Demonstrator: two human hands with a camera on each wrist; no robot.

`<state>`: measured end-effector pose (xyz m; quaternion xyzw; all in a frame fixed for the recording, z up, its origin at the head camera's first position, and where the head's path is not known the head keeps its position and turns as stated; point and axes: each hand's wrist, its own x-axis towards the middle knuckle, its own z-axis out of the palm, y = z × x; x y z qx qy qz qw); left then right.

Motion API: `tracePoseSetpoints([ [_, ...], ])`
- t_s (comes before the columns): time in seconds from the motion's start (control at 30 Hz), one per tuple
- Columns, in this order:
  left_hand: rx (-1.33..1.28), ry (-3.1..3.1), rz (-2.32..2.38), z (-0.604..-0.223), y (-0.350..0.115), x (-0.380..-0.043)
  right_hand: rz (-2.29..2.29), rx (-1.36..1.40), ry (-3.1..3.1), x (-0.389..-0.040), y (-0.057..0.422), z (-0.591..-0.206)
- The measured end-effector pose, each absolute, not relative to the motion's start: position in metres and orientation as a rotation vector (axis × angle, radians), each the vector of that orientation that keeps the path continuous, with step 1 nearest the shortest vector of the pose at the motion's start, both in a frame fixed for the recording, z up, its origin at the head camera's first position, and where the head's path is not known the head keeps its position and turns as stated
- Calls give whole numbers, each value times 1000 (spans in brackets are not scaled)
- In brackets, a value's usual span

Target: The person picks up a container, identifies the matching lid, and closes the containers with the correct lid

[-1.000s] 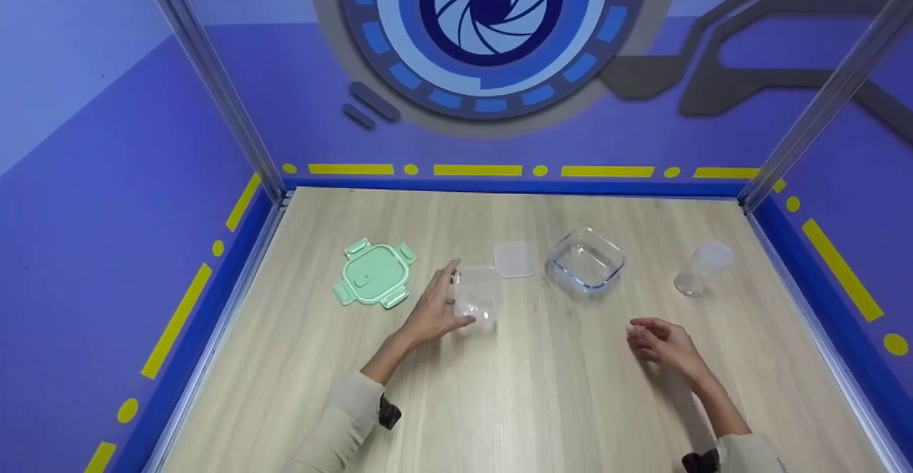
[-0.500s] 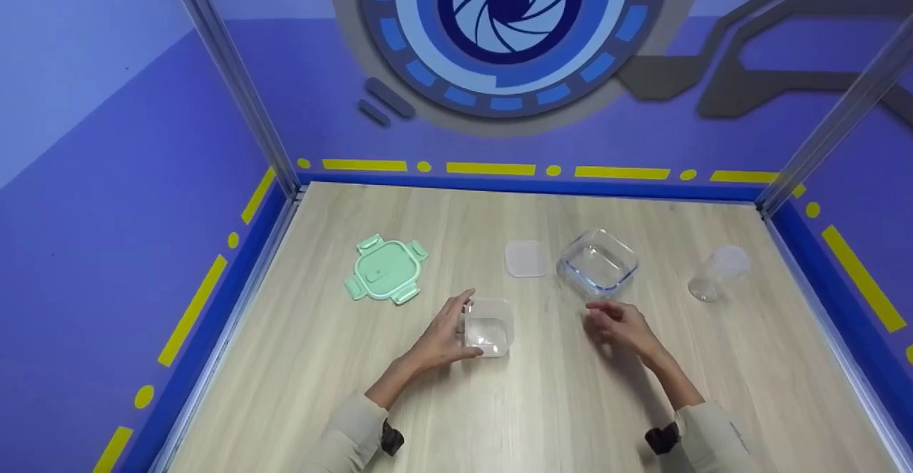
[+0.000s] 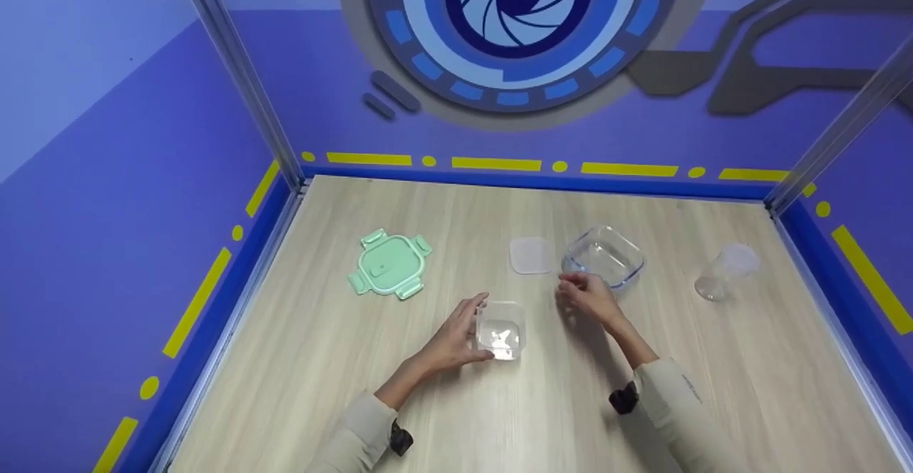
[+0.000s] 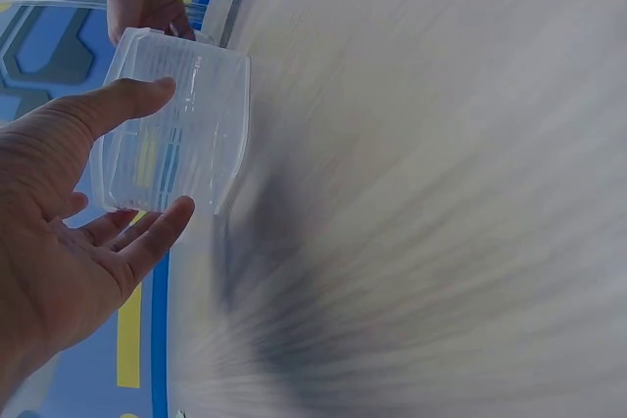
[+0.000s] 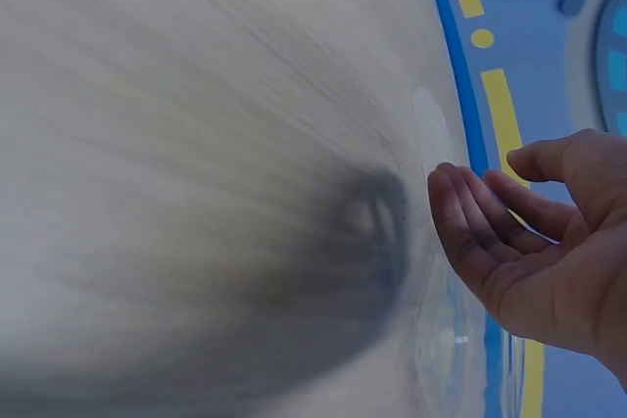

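Note:
My left hand (image 3: 453, 334) grips a clear square plastic container (image 3: 501, 332) by its left side, thumb near and fingers far. In the left wrist view the thumb lies across the container's wall (image 4: 201, 129) and the fingertips are along the opposite side. My right hand (image 3: 588, 296) holds nothing, its fingers loosely bent. It hovers between a flat whitish square lid (image 3: 530, 255) and a square glass dish (image 3: 631, 271), overlapping the dish's near left corner in the head view. In the right wrist view the hand (image 5: 539, 242) is palm inward, above the table.
A green lid (image 3: 391, 264) with clip flaps lies at the left of the wooden table (image 3: 442, 230). To the right stands a clear cup (image 3: 731, 265) with a whitish top. Blue printed panels (image 3: 456, 138) surround the table's back and sides.
My left hand has brought the plastic container nearer to me and turned its opening up. My right hand has moved left and away from me, up to the glass dish and whitish lid.

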<state>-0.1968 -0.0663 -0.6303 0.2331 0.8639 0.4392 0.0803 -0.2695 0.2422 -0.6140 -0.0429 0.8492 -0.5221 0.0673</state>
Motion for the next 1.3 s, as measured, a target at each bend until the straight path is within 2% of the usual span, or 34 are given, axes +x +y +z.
tracePoseSetpoints([
  [0.4, 709, 2585, 1290, -629, -57, -193, -1055, -472, 2995, -293, 215, -633],
  [0.93, 673, 2566, 1359, -642, -64, -196, -598, -719, 3372, -256, 220, -657],
  [1.07, 645, 2546, 1355, -648, -64, -198, -651, -691, 3376, -252, 225, -658],
  [1.3, 624, 2436, 1441, -650, -66, -202, -802, -366, 3297, -257, 224, -652],
])
